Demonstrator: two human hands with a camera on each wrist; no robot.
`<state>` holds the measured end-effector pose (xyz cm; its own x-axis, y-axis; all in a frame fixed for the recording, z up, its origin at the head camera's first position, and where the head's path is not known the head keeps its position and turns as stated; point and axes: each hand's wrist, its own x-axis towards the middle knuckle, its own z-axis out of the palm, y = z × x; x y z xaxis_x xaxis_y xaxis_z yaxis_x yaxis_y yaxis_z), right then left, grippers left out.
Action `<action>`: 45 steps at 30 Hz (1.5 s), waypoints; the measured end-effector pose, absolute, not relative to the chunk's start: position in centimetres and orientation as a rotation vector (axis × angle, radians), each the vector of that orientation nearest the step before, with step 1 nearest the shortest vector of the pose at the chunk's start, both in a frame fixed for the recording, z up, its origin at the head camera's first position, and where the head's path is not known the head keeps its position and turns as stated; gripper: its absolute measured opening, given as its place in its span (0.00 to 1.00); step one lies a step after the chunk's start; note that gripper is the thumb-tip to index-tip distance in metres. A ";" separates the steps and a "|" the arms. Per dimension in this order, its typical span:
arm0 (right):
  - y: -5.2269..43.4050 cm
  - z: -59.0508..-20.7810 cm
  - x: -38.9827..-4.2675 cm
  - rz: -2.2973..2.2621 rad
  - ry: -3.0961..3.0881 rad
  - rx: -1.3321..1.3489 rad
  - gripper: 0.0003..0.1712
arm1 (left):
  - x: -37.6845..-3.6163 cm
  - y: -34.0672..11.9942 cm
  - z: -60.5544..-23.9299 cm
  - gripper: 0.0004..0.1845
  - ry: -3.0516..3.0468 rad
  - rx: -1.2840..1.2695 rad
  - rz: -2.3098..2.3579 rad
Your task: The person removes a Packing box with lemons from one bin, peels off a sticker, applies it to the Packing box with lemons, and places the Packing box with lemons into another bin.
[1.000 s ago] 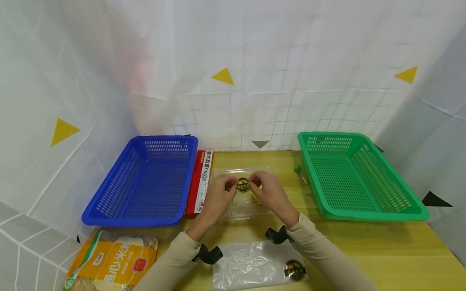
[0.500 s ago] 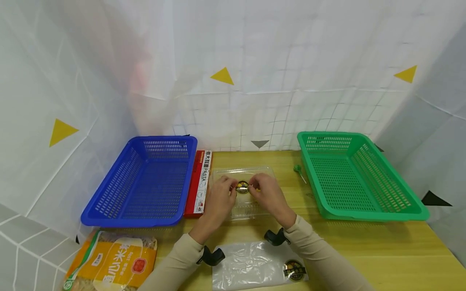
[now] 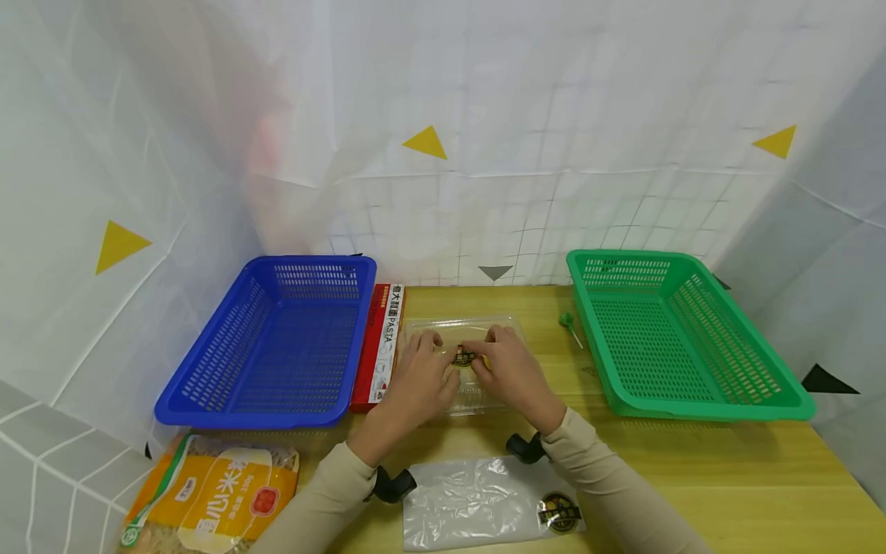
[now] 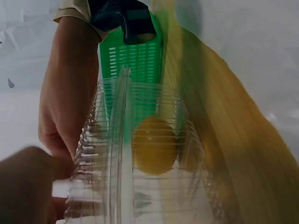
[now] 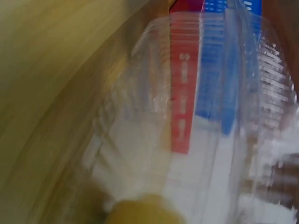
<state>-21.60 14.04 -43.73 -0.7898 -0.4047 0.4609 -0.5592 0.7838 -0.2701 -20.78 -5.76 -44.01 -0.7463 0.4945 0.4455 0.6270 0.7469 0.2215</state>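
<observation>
Both hands have been lowered onto the clear ribbed plastic clamshell box (image 3: pixel 460 362) at the table's rear centre. The left hand (image 3: pixel 421 377) is pressed flat; the right hand (image 3: pixel 508 369) pinches the lid's round label (image 3: pixel 463 356). Closure appears nearly complete.

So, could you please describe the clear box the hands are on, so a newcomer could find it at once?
On the wooden table, look midway between the blue basket and the green basket. There lies a clear plastic box, just right of the red pasta box. Unlike the flat clear bag nearer the person, it is ribbed, rigid and under both hands.
</observation>
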 end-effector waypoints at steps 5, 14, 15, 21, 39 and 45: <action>14.9 -44.1 -21.1 0.528 -2.542 0.760 0.15 | -20.1 -6.6 -44.6 0.41 -2.666 -0.935 -0.492; 15.6 -45.3 -19.8 0.563 -2.442 0.914 0.17 | -19.7 -6.8 -45.4 0.43 -2.601 -0.939 -0.496; 15.6 -45.3 -19.7 0.573 -2.427 0.936 0.17 | -19.7 -6.8 -45.6 0.41 -2.569 -0.942 -0.482; 15.6 -45.7 -19.4 0.578 -2.404 0.976 0.19 | -19.9 -7.0 -46.8 0.30 -2.350 -0.985 -0.481; 17.9 -45.8 -17.9 0.957 -2.343 0.587 0.27 | -18.2 -9.0 -47.4 0.45 -2.307 -0.661 -0.967; 19.3 -46.8 -17.3 1.154 -2.385 0.375 0.35 | -16.0 -10.3 -47.7 0.45 -2.516 -0.343 -1.316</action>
<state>-17.29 19.29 -46.81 -0.8565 -0.0432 0.5144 -0.4302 0.6106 -0.6649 -15.99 -10.27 -47.72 -0.9325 0.0789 0.3525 0.3345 0.5567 0.7604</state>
